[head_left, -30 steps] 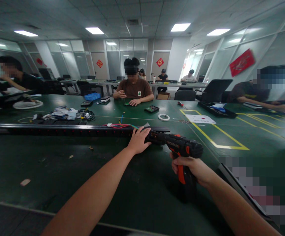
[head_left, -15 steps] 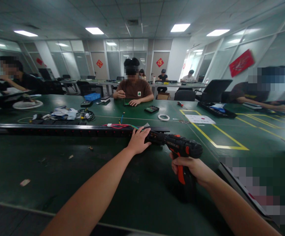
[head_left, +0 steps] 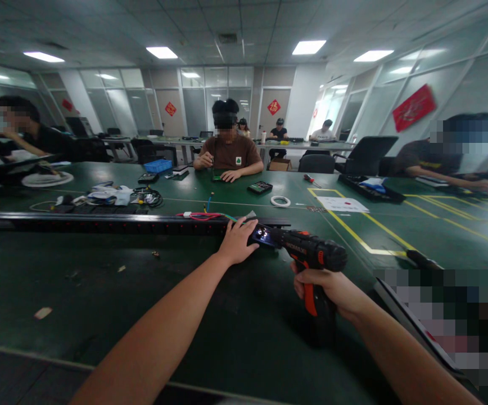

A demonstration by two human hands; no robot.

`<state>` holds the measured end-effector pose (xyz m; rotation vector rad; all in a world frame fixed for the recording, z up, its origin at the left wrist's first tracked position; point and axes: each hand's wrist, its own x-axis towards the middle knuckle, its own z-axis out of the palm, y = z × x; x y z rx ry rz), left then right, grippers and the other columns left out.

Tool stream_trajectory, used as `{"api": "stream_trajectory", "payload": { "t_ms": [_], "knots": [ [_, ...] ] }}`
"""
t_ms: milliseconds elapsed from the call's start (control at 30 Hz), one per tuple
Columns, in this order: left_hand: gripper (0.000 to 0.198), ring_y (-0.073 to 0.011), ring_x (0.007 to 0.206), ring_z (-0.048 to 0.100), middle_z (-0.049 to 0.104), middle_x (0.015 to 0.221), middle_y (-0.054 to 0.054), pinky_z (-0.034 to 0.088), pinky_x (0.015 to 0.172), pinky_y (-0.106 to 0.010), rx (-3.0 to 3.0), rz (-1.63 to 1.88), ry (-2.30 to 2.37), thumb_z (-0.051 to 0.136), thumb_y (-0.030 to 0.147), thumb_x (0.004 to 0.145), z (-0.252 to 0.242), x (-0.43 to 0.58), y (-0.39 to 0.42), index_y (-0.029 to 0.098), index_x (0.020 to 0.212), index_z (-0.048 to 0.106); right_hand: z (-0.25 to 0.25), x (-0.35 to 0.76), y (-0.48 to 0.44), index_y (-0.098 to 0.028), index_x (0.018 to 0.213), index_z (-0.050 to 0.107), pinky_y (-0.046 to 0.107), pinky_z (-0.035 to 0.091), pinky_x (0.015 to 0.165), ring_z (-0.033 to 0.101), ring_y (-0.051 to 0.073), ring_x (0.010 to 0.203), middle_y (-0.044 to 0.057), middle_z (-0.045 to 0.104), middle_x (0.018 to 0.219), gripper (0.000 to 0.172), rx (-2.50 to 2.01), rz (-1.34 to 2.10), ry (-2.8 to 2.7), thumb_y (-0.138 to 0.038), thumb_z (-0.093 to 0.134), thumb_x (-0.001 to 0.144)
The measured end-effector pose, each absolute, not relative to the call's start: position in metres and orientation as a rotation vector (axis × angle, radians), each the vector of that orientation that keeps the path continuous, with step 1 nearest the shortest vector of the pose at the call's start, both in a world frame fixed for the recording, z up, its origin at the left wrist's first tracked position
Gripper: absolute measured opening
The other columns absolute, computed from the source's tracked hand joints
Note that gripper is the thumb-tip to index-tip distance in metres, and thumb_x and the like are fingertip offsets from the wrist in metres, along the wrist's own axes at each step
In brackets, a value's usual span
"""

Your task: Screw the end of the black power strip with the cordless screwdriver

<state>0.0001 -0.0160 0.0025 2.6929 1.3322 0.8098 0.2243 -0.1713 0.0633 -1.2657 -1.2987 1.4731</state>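
Observation:
A long black power strip [head_left: 159, 226] with small red marks lies across the table. My left hand [head_left: 238, 242] is closed over its right part, fingers across the top and thumb on the near side. My right hand [head_left: 322, 281] grips a black and orange cordless drill [head_left: 311, 250] by its handle, index finger near the trigger. The drill's front end meets the strip just right of my left hand; its bit and any screw cannot be made out. Between them glows a small display [head_left: 265, 234] with pale digits. Red and green wires [head_left: 206, 215] run along the strip's far side.
Across the table a person [head_left: 229, 146] works on a small board. Beyond the strip lie bundled cables [head_left: 147, 197], a white tape ring [head_left: 280, 201], a screwdriver [head_left: 310, 179] and a paper sheet [head_left: 343, 204]. A dark tool [head_left: 421, 259] is at right, near a blurred-out area.
The small panel beside my left hand has lit up with digits. At right, the dark tool has come further left. Both my hands and the drill have stayed in place.

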Motion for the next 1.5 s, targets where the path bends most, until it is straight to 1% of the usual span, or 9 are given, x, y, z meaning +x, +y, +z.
{"api": "stream_trajectory", "payload": {
  "t_ms": [467,867,1200,1333,1500],
  "knots": [
    [0.075,-0.0305,0.151,0.027,0.043,0.160,-0.008,0.013,0.124,-0.060,2.689,0.801,1.334,0.065,0.041,0.091,0.0031,0.0000,-0.0154,0.025,0.157,0.034,0.0655,0.2229,-0.1713,-0.020,0.082,0.060,0.030,0.044,0.059,0.059,0.019,0.057,0.000,0.065,0.058,0.019,-1.264,1.495,-1.296,-0.029,0.070,0.069],
    [0.073,-0.0310,0.151,0.029,0.044,0.160,-0.007,0.015,0.123,-0.061,2.701,0.806,1.347,0.065,0.041,0.091,0.0036,0.0007,-0.0163,0.025,0.156,0.036,0.0639,0.2229,-0.1709,-0.021,0.082,0.059,0.030,0.043,0.058,0.058,0.018,0.056,-0.001,0.065,0.057,0.018,-1.261,1.491,-1.296,-0.028,0.069,0.069],
    [0.073,-0.0317,0.151,0.028,0.044,0.159,-0.007,0.015,0.123,-0.062,2.701,0.817,1.331,0.064,0.041,0.092,0.0029,0.0009,-0.0154,0.024,0.157,0.036,0.0634,0.2244,-0.1720,-0.020,0.091,0.063,0.030,0.045,0.059,0.059,0.019,0.058,0.000,0.065,0.059,0.022,-1.245,1.501,-1.290,-0.028,0.068,0.071],
    [0.073,-0.0322,0.150,0.028,0.045,0.159,-0.007,0.015,0.123,-0.062,2.697,0.819,1.326,0.065,0.041,0.091,0.0030,0.0007,-0.0155,0.025,0.156,0.036,0.0647,0.2240,-0.1725,-0.019,0.093,0.063,0.029,0.044,0.056,0.058,0.018,0.057,0.000,0.065,0.059,0.025,-1.269,1.495,-1.289,-0.029,0.068,0.071],
    [0.073,-0.0317,0.151,0.028,0.045,0.159,-0.008,0.014,0.123,-0.062,2.698,0.816,1.328,0.065,0.040,0.091,0.0018,0.0002,-0.0142,0.025,0.157,0.035,0.0650,0.2234,-0.1723,-0.019,0.089,0.062,0.029,0.044,0.057,0.057,0.018,0.057,0.000,0.064,0.058,0.021,-1.257,1.500,-1.286,-0.028,0.068,0.071]
  ]
}}
